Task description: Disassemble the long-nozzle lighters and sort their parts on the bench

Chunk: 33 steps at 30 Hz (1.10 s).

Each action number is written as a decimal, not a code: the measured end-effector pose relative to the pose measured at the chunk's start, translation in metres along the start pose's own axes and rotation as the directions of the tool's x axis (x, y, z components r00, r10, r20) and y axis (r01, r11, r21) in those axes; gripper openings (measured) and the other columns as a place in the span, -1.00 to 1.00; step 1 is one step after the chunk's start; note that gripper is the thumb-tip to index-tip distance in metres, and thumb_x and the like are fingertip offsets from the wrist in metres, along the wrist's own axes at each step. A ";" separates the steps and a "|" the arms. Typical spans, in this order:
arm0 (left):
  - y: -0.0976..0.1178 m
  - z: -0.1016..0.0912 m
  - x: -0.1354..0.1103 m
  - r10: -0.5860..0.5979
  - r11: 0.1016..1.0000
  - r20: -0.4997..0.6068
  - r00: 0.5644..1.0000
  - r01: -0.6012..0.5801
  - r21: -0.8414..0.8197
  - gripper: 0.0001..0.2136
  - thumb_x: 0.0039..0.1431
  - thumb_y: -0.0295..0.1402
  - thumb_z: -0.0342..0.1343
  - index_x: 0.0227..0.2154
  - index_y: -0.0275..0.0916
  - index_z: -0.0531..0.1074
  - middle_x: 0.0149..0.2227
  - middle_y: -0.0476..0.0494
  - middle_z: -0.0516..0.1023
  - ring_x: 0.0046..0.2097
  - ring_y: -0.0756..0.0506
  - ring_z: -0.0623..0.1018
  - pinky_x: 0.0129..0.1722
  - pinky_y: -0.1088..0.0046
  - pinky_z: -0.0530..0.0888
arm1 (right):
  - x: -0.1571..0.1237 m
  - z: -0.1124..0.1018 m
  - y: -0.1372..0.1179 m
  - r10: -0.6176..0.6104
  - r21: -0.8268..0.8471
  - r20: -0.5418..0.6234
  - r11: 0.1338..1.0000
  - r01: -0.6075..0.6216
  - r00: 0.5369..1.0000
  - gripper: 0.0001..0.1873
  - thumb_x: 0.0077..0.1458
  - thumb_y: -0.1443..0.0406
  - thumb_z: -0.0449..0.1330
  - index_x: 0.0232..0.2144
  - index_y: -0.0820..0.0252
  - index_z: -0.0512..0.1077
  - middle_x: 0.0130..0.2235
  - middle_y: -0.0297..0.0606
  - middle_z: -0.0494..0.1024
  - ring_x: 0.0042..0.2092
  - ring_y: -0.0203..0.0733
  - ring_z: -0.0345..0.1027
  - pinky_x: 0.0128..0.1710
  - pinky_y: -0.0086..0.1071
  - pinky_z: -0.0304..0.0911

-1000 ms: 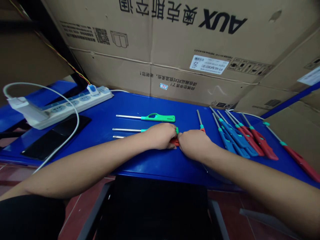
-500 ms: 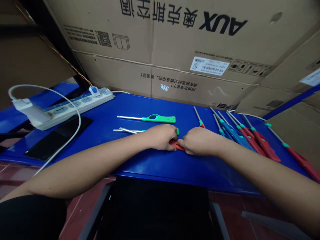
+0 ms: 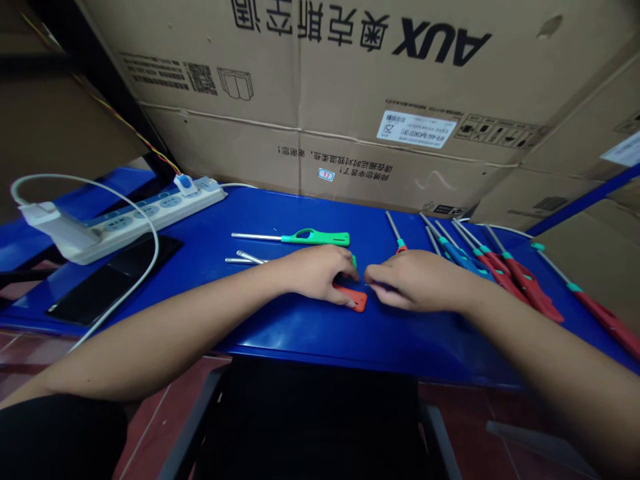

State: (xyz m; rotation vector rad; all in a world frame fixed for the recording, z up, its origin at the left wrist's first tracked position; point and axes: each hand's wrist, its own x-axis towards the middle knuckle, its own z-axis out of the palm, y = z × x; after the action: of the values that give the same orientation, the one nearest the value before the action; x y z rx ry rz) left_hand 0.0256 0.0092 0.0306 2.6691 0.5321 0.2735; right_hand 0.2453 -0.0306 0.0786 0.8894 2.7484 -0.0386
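Observation:
My left hand (image 3: 323, 277) is closed over an orange lighter (image 3: 358, 302), a long-necked gas lighter lying on the blue table; its handle end shows past my fingers. A little to the right, my right hand (image 3: 417, 280) is closed in a pinch, apart from the lighter. A thin pale sliver shows at its fingertips, too small to name. A green lighter (image 3: 327, 238) lies just beyond my left hand. Another green handle (image 3: 355, 261) is mostly hidden behind that hand. Beyond my right hand, another orange lighter (image 3: 401, 245) is mostly covered.
Several blue lighters (image 3: 460, 257) and red lighters (image 3: 530, 287) lie at the right, one red lighter (image 3: 605, 320) apart. A white power strip (image 3: 165, 212) with a cable and a black flat object (image 3: 115, 277) occupy the left. A large cardboard box (image 3: 345, 87) stands behind the blue table (image 3: 300, 327).
My right hand has let go of the orange lighter's end and moved right. The lighter's handle end now shows uncovered, tilted slightly toward me, still under my left hand.

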 end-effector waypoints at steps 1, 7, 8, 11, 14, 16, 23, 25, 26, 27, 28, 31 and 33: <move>0.001 0.000 0.000 0.003 0.999 -0.049 0.999 -0.005 -0.033 -0.63 0.11 -0.12 0.30 -0.13 -0.29 0.60 -0.29 -0.16 0.55 -0.26 -0.08 0.52 -0.26 0.45 0.41 | -0.003 -0.001 0.000 0.029 0.041 -0.036 0.999 -0.027 0.999 -0.78 0.23 0.29 0.02 -0.24 0.17 0.47 -0.42 -0.25 0.57 -0.45 -0.23 0.33 -0.44 -0.37 -0.10; 0.008 0.001 0.004 -0.033 0.982 -0.248 0.968 -0.014 -0.187 -0.83 0.25 -0.31 0.19 -0.26 -0.30 0.61 -0.32 -0.14 0.62 -0.28 -0.02 0.55 -0.22 0.49 0.42 | -0.003 0.007 0.000 0.128 0.113 -0.162 0.987 -0.110 0.978 -0.74 0.26 0.26 0.00 -0.19 0.19 0.47 -0.40 -0.22 0.58 -0.39 -0.19 0.40 -0.39 -0.37 0.01; 0.006 -0.001 0.004 -0.042 0.982 -0.254 0.966 -0.007 -0.187 -0.84 0.25 -0.33 0.19 -0.28 -0.29 0.62 -0.33 -0.13 0.62 -0.28 -0.02 0.55 -0.22 0.49 0.42 | 0.000 0.009 0.001 0.129 0.119 -0.182 0.987 -0.109 0.975 -0.73 0.27 0.25 0.00 -0.17 0.19 0.47 -0.38 -0.21 0.58 -0.37 -0.19 0.41 -0.37 -0.37 0.03; -0.016 -0.020 -0.006 -0.071 0.993 -0.227 0.971 0.047 -0.109 -0.86 0.22 -0.33 0.21 -0.33 -0.26 0.63 -0.34 -0.10 0.62 -0.28 -0.01 0.55 -0.22 0.51 0.41 | 0.007 0.019 0.007 0.165 0.163 -0.293 0.979 -0.121 0.942 -0.72 0.30 0.21 0.00 -0.11 0.16 0.46 -0.35 -0.23 0.60 -0.36 -0.19 0.43 -0.36 -0.38 0.07; -0.062 -0.050 -0.033 -0.249 0.956 -0.251 0.935 0.279 0.089 -0.89 0.12 -0.33 0.24 -0.39 -0.23 0.65 -0.33 -0.10 0.62 -0.31 -0.02 0.55 -0.24 0.49 0.38 | 0.004 0.030 0.017 0.260 0.276 -0.462 0.951 -0.142 0.848 -0.75 0.28 0.17 0.05 -0.15 0.15 0.46 -0.46 -0.31 0.54 -0.45 -0.23 0.38 -0.41 -0.40 0.10; -0.095 -0.066 -0.055 -0.457 0.860 -0.242 0.856 0.495 0.127 -0.89 0.04 -0.29 0.28 -0.42 -0.19 0.65 -0.37 -0.06 0.64 -0.34 -0.03 0.53 -0.30 0.49 0.35 | -0.004 0.037 0.024 0.324 0.359 -0.539 0.923 -0.135 0.778 -0.77 0.26 0.17 0.08 -0.19 0.15 0.46 -0.51 -0.36 0.50 -0.51 -0.28 0.33 -0.45 -0.42 0.12; -0.135 -0.070 -0.084 -0.581 0.803 -0.142 0.801 0.593 0.058 -0.79 -0.06 -0.16 0.29 -0.40 -0.14 0.67 -0.38 -0.01 0.65 -0.38 -0.02 0.50 -0.35 0.52 0.31 | -0.016 0.047 0.034 0.358 0.413 -0.580 0.904 -0.115 0.731 -0.80 0.23 0.19 0.12 -0.21 0.14 0.47 -0.53 -0.38 0.49 -0.54 -0.31 0.33 -0.49 -0.43 0.18; -0.134 -0.067 -0.082 -0.548 0.830 -0.123 0.827 0.557 0.045 -0.78 -0.05 -0.15 0.29 -0.38 -0.15 0.67 -0.37 -0.03 0.64 -0.37 -0.02 0.50 -0.35 0.51 0.31 | -0.013 0.048 0.033 0.352 0.399 -0.579 0.909 -0.121 0.736 -0.79 0.22 0.18 0.13 -0.20 0.14 0.48 -0.53 -0.38 0.48 -0.54 -0.30 0.33 -0.49 -0.42 0.18; -0.134 -0.066 -0.081 -0.540 0.836 -0.120 0.833 0.547 0.041 -0.77 -0.05 -0.15 0.28 -0.37 -0.16 0.67 -0.37 -0.04 0.64 -0.37 -0.02 0.50 -0.34 0.51 0.32 | -0.013 0.048 0.033 0.350 0.391 -0.578 0.912 -0.127 0.737 -0.78 0.21 0.18 0.13 -0.19 0.14 0.49 -0.53 -0.38 0.48 -0.53 -0.30 0.33 -0.49 -0.42 0.18; -0.134 -0.066 -0.081 -0.538 0.838 -0.118 0.835 0.545 0.040 -0.76 -0.04 -0.15 0.28 -0.36 -0.17 0.67 -0.36 -0.05 0.64 -0.37 -0.02 0.50 -0.34 0.51 0.32 | -0.012 0.048 0.032 0.349 0.384 -0.576 0.914 -0.132 0.739 -0.77 0.21 0.18 0.13 -0.18 0.14 0.49 -0.53 -0.38 0.48 -0.54 -0.30 0.32 -0.49 -0.41 0.18; -0.135 -0.066 -0.082 -0.542 0.834 -0.117 0.832 0.549 0.042 -0.74 -0.04 -0.15 0.28 -0.34 -0.18 0.67 -0.35 -0.05 0.64 -0.36 -0.02 0.50 -0.34 0.51 0.32 | -0.012 0.047 0.032 0.349 0.379 -0.574 0.915 -0.137 0.741 -0.77 0.21 0.18 0.13 -0.18 0.14 0.50 -0.54 -0.39 0.47 -0.54 -0.30 0.32 -0.49 -0.41 0.18; -0.136 -0.068 -0.084 -0.568 0.818 -0.097 0.817 0.574 0.045 -0.71 -0.05 -0.13 0.28 -0.30 -0.18 0.66 -0.34 -0.06 0.63 -0.37 -0.02 0.49 -0.36 0.52 0.32 | -0.012 0.046 0.030 0.342 0.376 -0.563 0.917 -0.136 0.752 -0.75 0.21 0.18 0.13 -0.17 0.16 0.50 -0.55 -0.38 0.47 -0.55 -0.29 0.32 -0.51 -0.42 0.17; -0.135 -0.068 -0.085 -0.579 0.811 -0.085 0.811 0.583 0.046 -0.70 -0.05 -0.11 0.27 -0.31 -0.19 0.65 -0.36 -0.05 0.62 -0.39 -0.01 0.48 -0.40 0.53 0.31 | -0.012 0.045 0.030 0.332 0.373 -0.556 0.919 -0.129 0.762 -0.75 0.21 0.18 0.12 -0.18 0.17 0.51 -0.55 -0.38 0.47 -0.55 -0.29 0.33 -0.52 -0.42 0.16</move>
State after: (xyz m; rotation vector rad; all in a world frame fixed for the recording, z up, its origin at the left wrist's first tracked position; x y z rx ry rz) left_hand -0.1130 0.1128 0.0251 2.4122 1.3646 0.1603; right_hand 0.2823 -0.0180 0.0397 1.5770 3.2460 -0.1776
